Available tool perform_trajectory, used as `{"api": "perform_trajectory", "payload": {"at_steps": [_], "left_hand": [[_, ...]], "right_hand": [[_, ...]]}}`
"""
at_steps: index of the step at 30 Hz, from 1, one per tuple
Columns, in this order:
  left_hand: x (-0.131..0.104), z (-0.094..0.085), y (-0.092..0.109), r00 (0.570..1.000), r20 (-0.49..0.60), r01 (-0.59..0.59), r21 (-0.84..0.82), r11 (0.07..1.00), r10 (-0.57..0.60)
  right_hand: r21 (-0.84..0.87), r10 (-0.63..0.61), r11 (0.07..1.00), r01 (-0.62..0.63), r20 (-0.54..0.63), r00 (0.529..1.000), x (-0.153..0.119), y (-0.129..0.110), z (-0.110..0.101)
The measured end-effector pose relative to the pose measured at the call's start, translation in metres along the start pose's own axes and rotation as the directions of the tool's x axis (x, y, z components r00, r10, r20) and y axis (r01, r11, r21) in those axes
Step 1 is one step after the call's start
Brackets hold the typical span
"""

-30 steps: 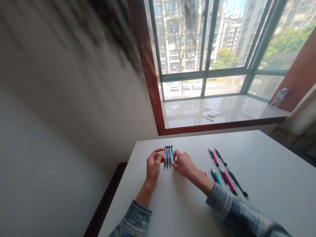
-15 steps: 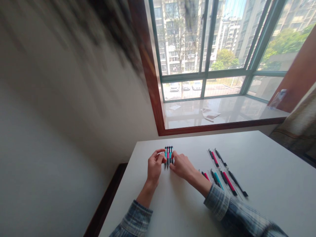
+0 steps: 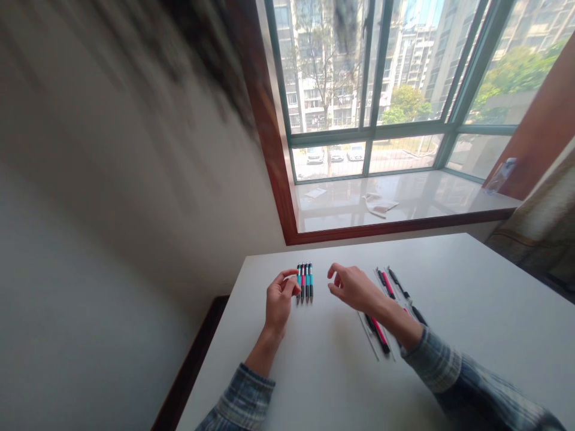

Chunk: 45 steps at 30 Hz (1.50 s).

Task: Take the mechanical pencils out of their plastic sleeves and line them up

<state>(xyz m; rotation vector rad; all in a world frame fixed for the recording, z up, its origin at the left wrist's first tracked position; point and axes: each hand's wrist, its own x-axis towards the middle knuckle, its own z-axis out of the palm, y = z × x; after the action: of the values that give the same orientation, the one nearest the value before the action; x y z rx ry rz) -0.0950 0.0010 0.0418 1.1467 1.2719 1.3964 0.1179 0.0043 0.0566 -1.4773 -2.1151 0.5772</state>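
Several assembled pens [image 3: 307, 282] lie side by side in a tight row on the white table, tips towards me. Most have turquoise barrels; one is pink. At the row's left edge is my left hand [image 3: 277, 302], its index finger and thumb apart and touching or almost touching the outermost pen. My right hand [image 3: 353, 288] hovers to the right of the row, fingers curled but apart, nothing between them. Beneath and beyond the right forearm are loose pen parts: a pink barrel [image 3: 387, 284], a black piece [image 3: 398, 282] and a thin clear-looking tube [image 3: 368, 336]. The forearm hides some parts.
The white table [image 3: 278, 395] meets a wall on the left and a window sill [image 3: 336, 221] behind. On the sill lie a crumpled cloth or paper [image 3: 380, 205] and a clear bottle [image 3: 499, 176]. A curtain [image 3: 534, 233] hangs at the right.
My right hand has let go of the pen row and moved right, its forearm now covering more of the loose parts. My left hand stays beside the row.
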Motion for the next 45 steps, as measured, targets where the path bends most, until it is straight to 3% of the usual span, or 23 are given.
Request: {"api": "perform_trajectory", "payload": {"at_steps": [5, 9, 12, 20, 23, 26, 31, 39, 45], "left_hand": [[-0.001, 0.003, 0.001, 1.000, 0.020, 0.009, 0.025, 1.000, -0.010], [-0.004, 0.012, -0.001, 0.998, 0.058, -0.025, 0.086, 0.996, 0.020], [-0.006, 0.019, -0.003, 0.994, 0.105, -0.058, 0.158, 0.986, 0.042], [-0.021, 0.036, -0.011, 0.950, 0.289, -0.213, 0.326, 0.921, 0.118], [-0.025, 0.053, -0.009, 0.914, 0.378, -0.300, 0.382, 0.874, 0.148], [-0.024, 0.075, -0.001, 0.852, 0.480, -0.424, 0.393, 0.816, 0.211], [-0.024, 0.100, 0.008, 0.806, 0.495, -0.540, 0.390, 0.746, 0.324], [-0.040, 0.098, -0.001, 0.716, 0.633, -0.654, 0.462, 0.598, 0.294], [-0.044, 0.101, -0.004, 0.660, 0.724, -0.707, 0.507, 0.492, 0.202]], "right_hand": [[0.013, -0.096, 0.995, 0.097, -0.037, 0.995, -0.020, 0.055, -0.045], [0.039, -0.113, 0.992, 0.116, -0.080, 0.990, -0.038, 0.096, -0.057], [0.075, -0.116, 0.990, 0.121, -0.070, 0.991, -0.048, 0.111, -0.060], [0.102, -0.219, 0.970, 0.222, -0.041, 0.975, -0.055, 0.100, -0.058], [0.139, -0.221, 0.964, 0.227, -0.056, 0.974, -0.055, 0.096, -0.050], [0.188, -0.219, 0.955, 0.228, -0.068, 0.973, -0.056, 0.091, -0.043], [0.247, -0.166, 0.955, 0.165, -0.018, 0.986, -0.058, 0.084, -0.037], [0.242, -0.161, 0.955, 0.172, -0.064, 0.985, -0.058, 0.088, -0.024], [0.215, -0.113, 0.962, 0.169, -0.251, 0.961, -0.055, 0.092, -0.027]]}}
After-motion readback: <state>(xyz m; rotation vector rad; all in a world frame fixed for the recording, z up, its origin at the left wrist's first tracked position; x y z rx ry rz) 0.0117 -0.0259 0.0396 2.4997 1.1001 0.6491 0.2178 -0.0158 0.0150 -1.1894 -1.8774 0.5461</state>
